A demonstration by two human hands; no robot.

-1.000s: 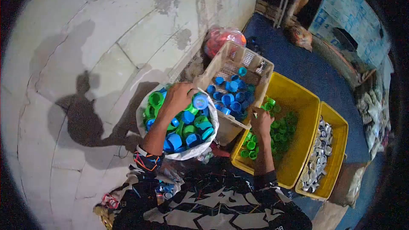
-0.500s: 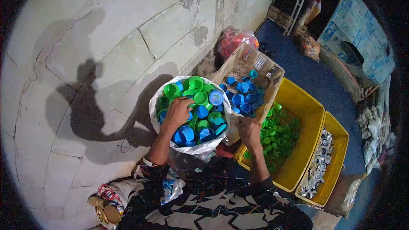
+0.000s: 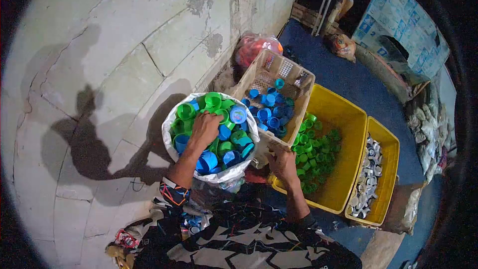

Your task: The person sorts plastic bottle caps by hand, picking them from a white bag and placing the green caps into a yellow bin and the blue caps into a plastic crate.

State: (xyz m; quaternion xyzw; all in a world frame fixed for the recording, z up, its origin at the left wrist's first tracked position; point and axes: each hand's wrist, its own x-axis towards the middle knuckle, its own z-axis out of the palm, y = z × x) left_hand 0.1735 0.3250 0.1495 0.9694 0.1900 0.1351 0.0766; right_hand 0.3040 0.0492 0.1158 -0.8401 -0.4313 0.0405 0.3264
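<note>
A white sack (image 3: 168, 142) stands full of green and blue plastic bottle caps. My left hand (image 3: 205, 128) reaches over it, its curled fingers closed at a green bottle cap (image 3: 222, 115) on top of the pile. A blue cap with a printed disc (image 3: 238, 114) lies beside that one. My right hand (image 3: 283, 164) is closed near the front corner of a beige crate (image 3: 304, 77) and the left side of a large yellow bin (image 3: 343, 102). Whatever it holds, if anything, is hidden. Blue caps (image 3: 269, 100) lie in the crate, and green caps (image 3: 313, 149) in the bin.
A smaller yellow bin (image 3: 392, 154) with white and grey pieces adjoins the large one. Behind the crate sits a clear bag of red items (image 3: 256, 50). A block wall (image 3: 114, 79) rises on the left. Another bag with mixed items (image 3: 127, 239) is at lower left.
The whole view has shifted, so the sack, crate and bins appear further left. My right hand sits slightly lower beside the crate's corner. My left hand stays over the caps.
</note>
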